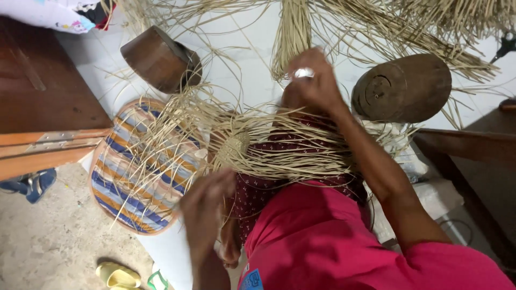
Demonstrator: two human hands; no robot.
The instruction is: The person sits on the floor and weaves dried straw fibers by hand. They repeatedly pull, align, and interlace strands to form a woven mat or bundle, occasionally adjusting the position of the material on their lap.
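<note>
A small round woven straw piece (234, 148) lies on my lap, with long loose straw strands (301, 156) fanning out from it on all sides. My right hand (313, 80), a ring on one finger, is raised above the lap with its fingers closed around a few strands, just below a hanging straw bundle (293, 32). My left hand (207, 200) is blurred, just below and left of the woven centre among the strand ends. Its grip is unclear.
Two brown wooden blocks lie on the white floor, one at upper left (161, 59) and one at right (403, 88). A striped oval mat (129, 188) sits left of my lap. More straw (430, 32) is heaped ahead, and a wooden table (43, 96) stands at left.
</note>
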